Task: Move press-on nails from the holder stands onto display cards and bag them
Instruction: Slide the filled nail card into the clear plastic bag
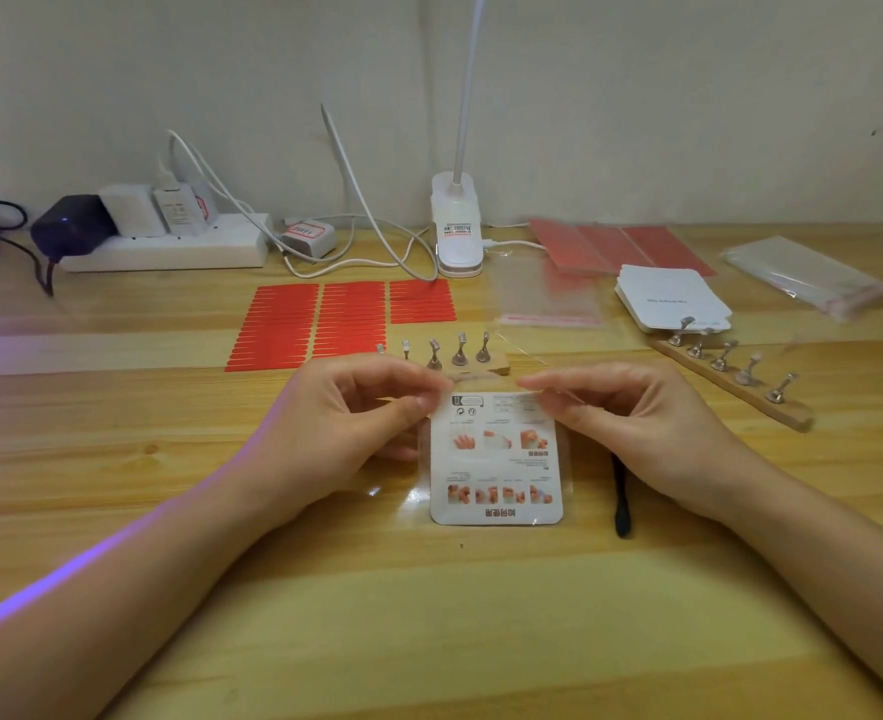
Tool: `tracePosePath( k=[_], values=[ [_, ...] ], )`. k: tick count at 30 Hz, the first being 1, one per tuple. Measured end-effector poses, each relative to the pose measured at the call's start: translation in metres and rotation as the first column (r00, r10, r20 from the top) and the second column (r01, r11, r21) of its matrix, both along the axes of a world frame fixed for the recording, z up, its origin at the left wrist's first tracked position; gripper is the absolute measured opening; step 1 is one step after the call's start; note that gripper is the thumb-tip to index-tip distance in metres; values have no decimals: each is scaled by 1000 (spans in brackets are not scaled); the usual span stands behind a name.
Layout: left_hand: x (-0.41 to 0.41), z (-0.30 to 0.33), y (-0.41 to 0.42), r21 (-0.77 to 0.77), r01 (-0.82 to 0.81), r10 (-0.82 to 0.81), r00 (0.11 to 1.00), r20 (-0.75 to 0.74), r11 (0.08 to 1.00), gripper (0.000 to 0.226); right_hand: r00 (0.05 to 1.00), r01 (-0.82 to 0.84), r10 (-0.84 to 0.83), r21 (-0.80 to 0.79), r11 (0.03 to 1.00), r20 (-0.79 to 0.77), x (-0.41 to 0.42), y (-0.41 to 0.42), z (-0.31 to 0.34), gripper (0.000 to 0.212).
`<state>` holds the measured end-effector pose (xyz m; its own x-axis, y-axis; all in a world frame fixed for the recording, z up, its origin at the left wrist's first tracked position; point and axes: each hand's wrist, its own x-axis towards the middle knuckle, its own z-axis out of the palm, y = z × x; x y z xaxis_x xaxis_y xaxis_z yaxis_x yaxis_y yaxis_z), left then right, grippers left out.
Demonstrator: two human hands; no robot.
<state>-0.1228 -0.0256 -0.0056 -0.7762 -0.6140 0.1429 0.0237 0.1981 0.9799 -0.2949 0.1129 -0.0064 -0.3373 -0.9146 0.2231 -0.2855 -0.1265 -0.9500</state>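
A white display card (496,459), printed side up, lies inside a clear bag (421,470) on the wooden table (429,615). My left hand (345,423) pinches the bag's top edge at its left corner. At the right corner, my right hand (631,423) pinches the same edge. Just behind my hands stands a wooden holder stand (486,363) with several metal pegs. A second holder stand (735,376) lies at an angle to the right. Whether nails sit on the pegs is too small to tell.
Red adhesive strip sheets (345,319) lie behind the near stand. An empty clear bag (548,298), a stack of white cards (670,298), more red sheets (616,246) and a bag pack (803,275) lie at right. A clip lamp (457,226), power strip (169,246) and black tool (621,501) are also on the table.
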Motion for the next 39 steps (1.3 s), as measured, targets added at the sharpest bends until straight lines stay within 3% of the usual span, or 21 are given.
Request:
tracePosePath(
  k=[8, 13, 17, 20, 25, 27, 30, 33, 39],
  values=[
    [3, 1, 1, -129, 42, -44, 999, -9, 991, 50, 998, -42, 42, 10, 999, -51, -2, 4, 5, 19],
    [4, 3, 1, -128, 86, -85, 996, 15, 988, 55, 995, -66, 66, 7, 998, -71, -5, 6, 5, 18],
    [3, 2, -2, -78, 105, -104, 994, 23, 991, 48, 991, -73, 76, 28, 997, -110, -7, 5, 1, 45],
    [3, 2, -4, 6, 116, -116, 993, 27, 993, 27, 984, -75, 79, 29, 997, -158, -6, 5, 0, 49],
    [0, 9, -9, 206, 95, -116, 989, 96, 974, 35, 986, -82, 83, 16, 997, -142, -5, 4, 0, 50],
    [-5, 13, -6, 316, 80, -133, 980, 150, 946, 27, 983, -97, 99, 18, 995, -153, -4, 3, 1, 55],
    [-7, 15, -3, 287, 98, -172, 955, 243, 953, 38, 977, -128, 128, 12, 992, -173, -1, 1, 5, 65],
    [-5, 16, 2, 263, 165, -235, 936, 263, 951, 35, 970, -147, 144, 2, 989, -196, 2, 1, 8, 52],
    [-3, 17, 1, 217, 253, -309, 909, 281, 943, 29, 964, -147, 154, 50, 988, -217, 4, 2, 11, 46]
  ],
)
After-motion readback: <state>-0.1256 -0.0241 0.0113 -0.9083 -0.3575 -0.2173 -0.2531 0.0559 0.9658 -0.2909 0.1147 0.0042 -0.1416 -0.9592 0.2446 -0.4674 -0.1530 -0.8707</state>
